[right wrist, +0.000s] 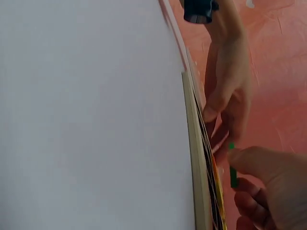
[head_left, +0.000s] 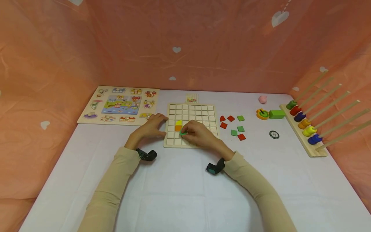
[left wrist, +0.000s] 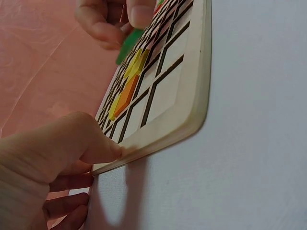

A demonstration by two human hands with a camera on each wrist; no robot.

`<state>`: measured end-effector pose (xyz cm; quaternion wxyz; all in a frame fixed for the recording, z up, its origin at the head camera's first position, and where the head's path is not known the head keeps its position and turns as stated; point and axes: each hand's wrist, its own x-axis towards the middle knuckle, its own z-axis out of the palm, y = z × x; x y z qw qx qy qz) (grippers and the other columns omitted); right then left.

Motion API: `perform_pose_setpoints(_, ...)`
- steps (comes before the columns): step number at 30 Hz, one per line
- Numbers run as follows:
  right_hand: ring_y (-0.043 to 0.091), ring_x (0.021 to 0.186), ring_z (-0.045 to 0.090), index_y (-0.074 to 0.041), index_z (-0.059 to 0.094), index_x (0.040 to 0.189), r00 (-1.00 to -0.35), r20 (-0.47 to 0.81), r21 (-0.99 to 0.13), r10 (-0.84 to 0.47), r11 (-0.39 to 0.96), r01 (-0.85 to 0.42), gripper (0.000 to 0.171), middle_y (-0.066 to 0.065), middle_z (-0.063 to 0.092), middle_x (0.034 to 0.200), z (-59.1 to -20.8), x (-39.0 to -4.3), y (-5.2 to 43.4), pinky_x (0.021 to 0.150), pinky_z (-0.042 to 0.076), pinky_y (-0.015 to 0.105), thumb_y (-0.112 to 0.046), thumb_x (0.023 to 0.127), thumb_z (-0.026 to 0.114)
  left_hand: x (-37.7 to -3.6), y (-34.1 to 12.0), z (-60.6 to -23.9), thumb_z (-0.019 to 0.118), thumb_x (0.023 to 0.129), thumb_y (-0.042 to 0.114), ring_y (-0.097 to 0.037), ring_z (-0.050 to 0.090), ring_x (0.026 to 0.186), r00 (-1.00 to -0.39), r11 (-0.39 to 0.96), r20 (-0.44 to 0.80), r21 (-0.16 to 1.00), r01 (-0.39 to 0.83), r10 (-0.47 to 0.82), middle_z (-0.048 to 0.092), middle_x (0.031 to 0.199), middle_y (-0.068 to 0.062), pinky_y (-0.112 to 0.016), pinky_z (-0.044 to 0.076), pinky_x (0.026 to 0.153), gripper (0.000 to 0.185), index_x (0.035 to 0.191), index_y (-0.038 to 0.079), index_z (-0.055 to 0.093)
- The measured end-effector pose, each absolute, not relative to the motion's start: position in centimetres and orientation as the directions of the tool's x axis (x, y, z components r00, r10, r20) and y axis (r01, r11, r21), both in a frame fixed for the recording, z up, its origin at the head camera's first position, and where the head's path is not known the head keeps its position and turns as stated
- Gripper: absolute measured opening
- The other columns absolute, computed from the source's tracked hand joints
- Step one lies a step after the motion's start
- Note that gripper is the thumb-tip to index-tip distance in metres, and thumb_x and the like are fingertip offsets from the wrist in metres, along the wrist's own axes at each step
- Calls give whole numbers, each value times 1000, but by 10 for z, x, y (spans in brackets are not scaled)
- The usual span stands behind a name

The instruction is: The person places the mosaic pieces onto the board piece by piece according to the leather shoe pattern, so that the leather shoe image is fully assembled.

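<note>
Placing green tile (head_left: pixel 182 132), pinched in right hand (head_left: pixel 200 135) fingers | left hand (head_left: pixel 150 127) fingers spread, steadying grid board (head_left: pixel 214 111) | next: we judge seating it flat beside orange tile (head_left: pixel 178 128).

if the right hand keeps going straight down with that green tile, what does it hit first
Probably the grid board, in a cell beside the orange tile. The right hand holds the green tile just above it; the exact cell is unclear.
</note>
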<state>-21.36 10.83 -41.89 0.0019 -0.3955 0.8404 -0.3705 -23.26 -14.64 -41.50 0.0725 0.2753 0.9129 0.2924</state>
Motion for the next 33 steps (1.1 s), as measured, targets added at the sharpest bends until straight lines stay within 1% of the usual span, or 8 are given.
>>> perform_pose_setpoints(5,11,80,51,-9,68,93,-664,291,-564,-689,437,-701,11,1,62,96,-424,-212,97,70,44,23,-14,83,69,-233,-146,-415,69,72,14,-38,38,118,-833,669,40,576,470,551,46,128,-24,-50,28,103,63,127,-8,47)
perform_pose_setpoints(8,11,81,53,-10,71,92,-658,308,-532,-687,449,-718,11,1,62,95,-427,-212,95,71,45,23,-16,82,70,-233,-146,-416,69,72,15,-38,38,118,-832,669,44,572,475,553,46,128,-24,-50,28,102,62,126,-8,47)
perform_pose_setpoints(12,12,84,56,-10,75,90,-658,337,-535,-673,438,-722,11,2,62,93,-428,-212,96,73,47,25,-15,81,71,-234,-146,-416,69,72,15,-38,39,118,-833,672,45,568,476,551,46,128,-24,-50,28,102,63,126,-8,47)
perform_pose_setpoints(15,12,83,56,-10,75,90,-662,343,-544,-666,434,-718,10,2,62,93,-429,-212,96,71,47,25,-14,81,71,-234,-147,-417,69,71,15,-38,39,118,-833,674,45,565,476,551,46,128,-24,-49,28,102,64,127,-8,47)
perform_pose_setpoints(20,14,85,56,-10,75,89,-670,355,-519,-652,459,-721,10,4,63,95,-432,-214,93,71,47,25,-15,82,70,-234,-148,-417,69,71,15,-38,38,118,-831,669,52,566,481,554,46,128,-24,-50,27,103,64,127,-8,47)
perform_pose_setpoints(25,14,85,57,-9,75,89,-682,348,-538,-643,459,-707,9,5,63,95,-432,-215,91,71,48,24,-13,82,70,-233,-147,-415,69,71,14,-38,38,118,-832,666,53,573,478,552,47,128,-24,-50,28,102,63,126,-8,48)
perform_pose_setpoints(30,12,86,56,-10,73,91,-685,325,-557,-652,453,-696,10,2,59,97,-425,-215,94,74,47,23,-15,84,68,-233,-146,-415,69,71,14,-39,38,118,-834,669,48,572,474,550,47,127,-24,-50,28,102,62,126,-8,48)
perform_pose_setpoints(33,11,79,53,-11,70,94,-709,313,-602,-632,445,-663,11,0,58,98,-417,-214,100,68,46,23,-16,86,66,-233,-146,-414,69,72,14,-39,37,118,-835,673,42,572,470,548,46,128,-24,-50,27,103,62,126,-8,47)
